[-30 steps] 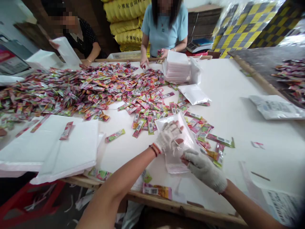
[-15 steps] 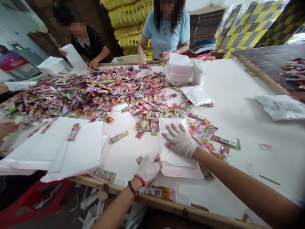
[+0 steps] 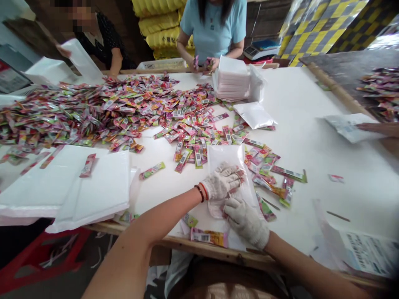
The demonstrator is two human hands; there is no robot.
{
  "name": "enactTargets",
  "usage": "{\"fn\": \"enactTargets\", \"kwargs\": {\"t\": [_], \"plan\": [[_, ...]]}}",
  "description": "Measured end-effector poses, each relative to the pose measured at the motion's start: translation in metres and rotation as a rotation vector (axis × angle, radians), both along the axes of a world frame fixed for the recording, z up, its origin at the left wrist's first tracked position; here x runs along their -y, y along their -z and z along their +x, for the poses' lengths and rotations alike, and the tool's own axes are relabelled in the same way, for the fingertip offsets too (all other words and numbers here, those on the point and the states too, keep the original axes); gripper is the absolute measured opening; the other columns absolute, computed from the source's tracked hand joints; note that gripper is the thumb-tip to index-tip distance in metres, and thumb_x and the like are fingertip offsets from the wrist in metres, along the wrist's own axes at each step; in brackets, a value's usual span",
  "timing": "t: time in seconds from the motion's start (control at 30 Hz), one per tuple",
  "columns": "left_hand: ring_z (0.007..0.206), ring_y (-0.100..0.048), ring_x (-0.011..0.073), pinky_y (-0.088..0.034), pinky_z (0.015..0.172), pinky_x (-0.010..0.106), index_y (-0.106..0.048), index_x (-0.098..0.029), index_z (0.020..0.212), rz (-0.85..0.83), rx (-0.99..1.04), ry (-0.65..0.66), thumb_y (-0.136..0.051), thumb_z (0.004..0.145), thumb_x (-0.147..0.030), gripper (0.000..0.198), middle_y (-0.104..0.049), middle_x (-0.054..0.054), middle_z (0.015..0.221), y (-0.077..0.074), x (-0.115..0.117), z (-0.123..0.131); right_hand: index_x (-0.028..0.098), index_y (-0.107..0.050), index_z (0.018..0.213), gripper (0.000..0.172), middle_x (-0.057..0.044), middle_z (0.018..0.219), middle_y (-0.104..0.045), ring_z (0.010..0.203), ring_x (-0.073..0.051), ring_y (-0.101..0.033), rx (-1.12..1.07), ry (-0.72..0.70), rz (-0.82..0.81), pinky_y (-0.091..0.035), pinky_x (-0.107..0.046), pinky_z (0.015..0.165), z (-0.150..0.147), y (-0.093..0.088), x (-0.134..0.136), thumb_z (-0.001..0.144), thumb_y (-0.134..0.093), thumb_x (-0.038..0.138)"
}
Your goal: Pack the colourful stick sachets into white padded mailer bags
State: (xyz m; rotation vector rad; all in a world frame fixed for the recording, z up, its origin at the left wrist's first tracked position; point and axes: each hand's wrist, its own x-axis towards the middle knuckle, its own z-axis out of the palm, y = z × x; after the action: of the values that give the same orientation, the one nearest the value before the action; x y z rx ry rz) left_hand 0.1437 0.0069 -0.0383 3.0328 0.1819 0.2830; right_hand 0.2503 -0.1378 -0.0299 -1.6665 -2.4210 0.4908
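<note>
The white mailer (image 3: pixel 226 155) lies flat on the bench (image 3: pixel 289 116) beneath your 2 gloved hands, its long axis running roughly 12 to 6 o'clock. Your left hand (image 3: pixel 221 182) rests across its middle, fingers extended toward 2 o'clock. Your right hand (image 3: pixel 246 222), at 5 o'clock from it, is nearer the 6 o'clock end, fingers curled; I can't tell whether they grip.

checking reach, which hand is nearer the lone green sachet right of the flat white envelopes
Left. The left hand rests on the white bag, right of the sachet; the right hand is farther right, at that bag's lower part.
</note>
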Motion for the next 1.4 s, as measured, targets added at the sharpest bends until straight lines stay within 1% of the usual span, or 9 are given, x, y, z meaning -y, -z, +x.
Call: {"fn": "enactTargets", "kwargs": {"t": [0.37, 0.5, 0.6, 0.67, 0.8, 0.9, 1.0, 1.13, 1.4], "plan": [[0.139, -0.020, 0.0275, -0.008, 0.110, 0.060, -0.045, -0.024, 0.135, 0.058, -0.073, 0.017, -0.037, 0.093, -0.037, 0.044, -0.038, 0.005, 0.146, -0.002, 0.005, 0.002, 0.016, -0.059, 0.078, 0.015, -0.008, 0.091, -0.061, 0.086, -0.019, -0.052, -0.124, 0.155, -0.015, -0.042, -0.033, 0.081, -0.016, -0.006, -0.004, 0.080, -0.047, 0.007], [0.140, -0.018, 0.0289, -0.007, 0.111, 0.059, -0.041, -0.021, 0.137, 0.072, -0.060, 0.012, -0.032, 0.094, -0.040, 0.047, -0.035, 0.005, 0.148, 0.000, 0.004, 0.001, 0.019, -0.052, 0.075, 0.019, -0.004, 0.084, -0.060, 0.081, -0.016, -0.052, -0.399, 0.254, -0.034, -0.044, -0.029, 0.076, 0.006, -0.045, 0.037, 0.073, -0.043, 0.003], [0.139, -0.019, 0.0296, -0.007, 0.110, 0.060, -0.039, -0.021, 0.138, 0.100, -0.035, 0.017, -0.031, 0.094, -0.040, 0.049, -0.037, 0.006, 0.146, 0.003, 0.003, 0.003, 0.021, -0.055, 0.076, 0.018, 0.001, 0.070, -0.060, 0.065, -0.013, -0.055, -0.506, 0.300, -0.391, -0.045, -0.023, 0.059, 0.036, -0.080, 0.066, 0.076, -0.043, 0.007], [0.138, -0.022, 0.0302, -0.008, 0.109, 0.061, -0.040, -0.020, 0.138, 0.122, 0.011, 0.013, -0.034, 0.093, -0.039, 0.049, -0.039, 0.008, 0.145, 0.003, 0.006, 0.005, 0.021, -0.061, 0.089, 0.021, -0.001, 0.078, -0.066, 0.070, -0.014, -0.061, -0.413, 0.294, -0.431, -0.047, -0.024, 0.062, 0.056, -0.085, 0.071, 0.078, -0.045, 0.011], [0.120, -0.045, 0.0269, -0.032, 0.101, 0.049, -0.056, -0.018, 0.119, 0.105, 0.071, -0.077, -0.039, 0.092, -0.033, 0.036, -0.054, 0.012, 0.127, -0.002, 0.027, -0.003, 0.014, -0.058, 0.116, 0.044, -0.016, 0.121, -0.060, 0.112, -0.028, -0.054, -0.072, 0.038, -0.052, -0.039, -0.047, 0.095, 0.079, -0.048, 0.048, 0.074, -0.047, 0.007], [0.094, -0.055, 0.0228, -0.044, 0.083, 0.039, -0.061, -0.017, 0.088, -0.041, -0.009, -0.117, -0.047, 0.087, -0.042, 0.028, -0.061, 0.008, 0.096, -0.007, 0.050, -0.031, 0.015, -0.063, 0.104, 0.031, -0.016, 0.121, -0.060, 0.113, -0.027, -0.053, 0.050, -0.168, 0.069, -0.036, -0.049, 0.096, 0.090, -0.016, 0.029, 0.079, -0.046, 0.008], [0.098, -0.053, 0.0244, -0.044, 0.087, 0.038, -0.056, -0.017, 0.084, -0.244, -0.011, -0.160, -0.060, 0.075, -0.050, 0.035, -0.058, 0.007, 0.098, -0.008, 0.066, -0.068, 0.018, -0.064, 0.092, 0.024, -0.011, 0.108, -0.066, 0.102, -0.022, -0.056, -0.019, -0.187, 0.149, -0.041, -0.040, 0.089, 0.100, -0.003, 0.022, 0.084, -0.043, 0.009], [0.098, -0.054, 0.0192, -0.042, 0.089, 0.033, -0.054, -0.018, 0.087, -0.443, 0.117, -0.315, -0.044, 0.088, -0.023, 0.011, -0.060, 0.006, 0.098, -0.005, 0.067, -0.092, 0.018, -0.060, 0.082, 0.021, -0.007, 0.075, -0.062, 0.071, -0.018, -0.055, -0.160, 0.047, 0.146, -0.043, -0.031, 0.068, 0.107, -0.002, 0.017, 0.085, -0.040, 0.014], [0.060, -0.048, 0.0099, -0.034, 0.057, 0.022, -0.046, -0.019, 0.075, -0.812, 0.150, -0.811, -0.041, 0.088, -0.028, 0.016, -0.050, -0.004, 0.063, -0.014, 0.032, -0.061, 0.016, -0.057, 0.087, 0.020, -0.004, 0.066, -0.058, 0.060, -0.017, -0.052, -0.098, 0.628, -0.134, -0.035, -0.027, 0.059, 0.086, -0.006, -0.024, 0.088, -0.038, 0.022]]}}
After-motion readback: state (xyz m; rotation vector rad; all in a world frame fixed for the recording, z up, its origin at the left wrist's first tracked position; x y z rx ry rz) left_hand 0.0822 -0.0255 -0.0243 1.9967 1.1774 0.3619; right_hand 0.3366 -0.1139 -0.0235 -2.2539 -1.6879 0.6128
